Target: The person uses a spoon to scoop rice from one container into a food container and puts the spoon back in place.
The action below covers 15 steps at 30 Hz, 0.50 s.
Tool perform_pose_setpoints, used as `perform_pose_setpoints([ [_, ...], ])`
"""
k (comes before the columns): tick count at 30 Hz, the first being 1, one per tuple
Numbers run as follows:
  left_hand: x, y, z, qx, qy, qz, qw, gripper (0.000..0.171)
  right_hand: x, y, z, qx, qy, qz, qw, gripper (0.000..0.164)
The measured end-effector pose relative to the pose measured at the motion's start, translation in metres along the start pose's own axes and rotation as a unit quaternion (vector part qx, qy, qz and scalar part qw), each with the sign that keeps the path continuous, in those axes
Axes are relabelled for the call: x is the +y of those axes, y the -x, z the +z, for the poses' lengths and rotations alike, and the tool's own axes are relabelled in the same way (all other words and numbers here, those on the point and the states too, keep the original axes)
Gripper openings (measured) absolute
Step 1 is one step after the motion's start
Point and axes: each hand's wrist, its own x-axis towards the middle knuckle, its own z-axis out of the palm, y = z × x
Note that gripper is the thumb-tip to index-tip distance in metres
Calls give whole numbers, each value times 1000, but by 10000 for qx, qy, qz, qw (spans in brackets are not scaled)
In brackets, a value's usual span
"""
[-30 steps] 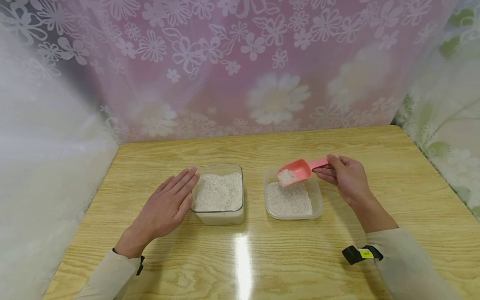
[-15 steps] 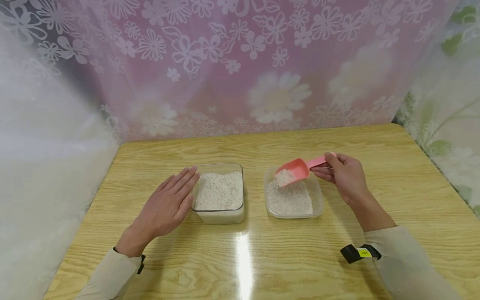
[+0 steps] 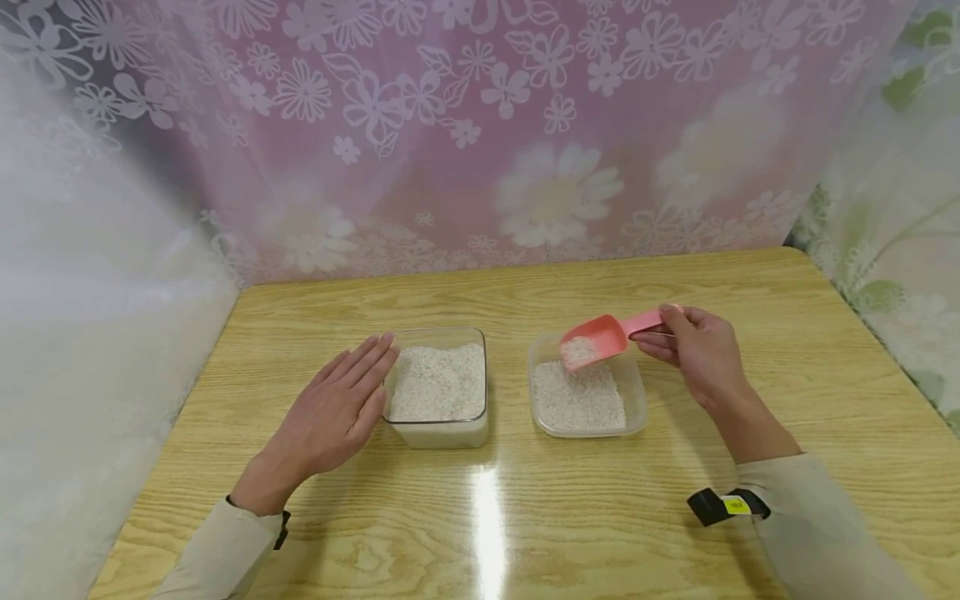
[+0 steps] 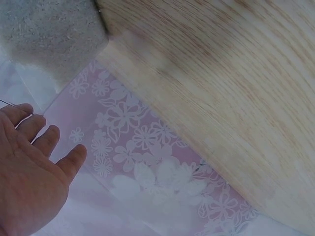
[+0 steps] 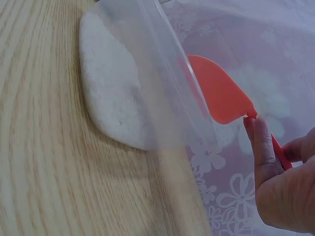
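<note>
The table (image 3: pixel 600 517) has a pale yellow, wood-patterned top, glossy, with fine streaks running mostly side to side. Seen from the head view, its far edge stretches nearly straight, ending in a rounded corner at 2 o'clock. A clear box (image 3: pixel 438 437) with a thin dark rim stands upright at 10 o'clock of the middle. A lower plastic tub (image 3: pixel 636 408) sits flat at 2 o'clock, apart from the box. Toward 6 o'clock shines a white reflection (image 3: pixel 487 529).
</note>
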Motion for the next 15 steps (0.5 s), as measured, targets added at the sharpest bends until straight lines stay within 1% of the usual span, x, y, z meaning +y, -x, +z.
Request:
perform_pose_setpoints([
  [4, 0, 0, 0, 19, 4, 1, 10000, 52, 0, -1, -3, 18, -26, 35, 10000, 39],
  [15, 1, 0, 0, 11, 10, -31, 10000, 52, -1, -1, -2, 98, 251, -131, 9996, 37],
])
